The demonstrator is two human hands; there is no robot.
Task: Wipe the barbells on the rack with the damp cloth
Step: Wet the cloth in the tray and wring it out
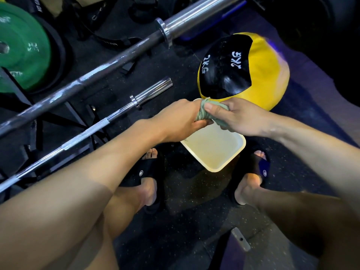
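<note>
Both hands held the cloth directly above the tray, which sat on the floor between the person's feet. The left hand was curled round one end of the cloth and the right hand round the other, thumb pressed across the fabric. The cloth was bunched into a tight twisted roll between the two fists. This grip suggested wringing: opposing ends were held so that a twist could force out surplus water, and the position over the tray would let any runoff fall back into it rather than onto the floor. The tray appeared to hold a shallow layer of liquid, though this could not be confirmed.

The barbells lay to the left of the hands, well apart from the cloth. The nearer barbell rested on the low rack, its chrome sleeve pointing toward the tray. The farther barbell, thicker and duller, ran parallel above it in the view. Neither was touched by the cloth.

A yellow and black ball marked 2KG sat just beyond the tray, and a green weight plate stood at the far left.

Judged from this arrangement, wiping had not begun; the cloth was in preparation. The next move would call for carrying the wrung cloth across to the nearer barbell.
</note>
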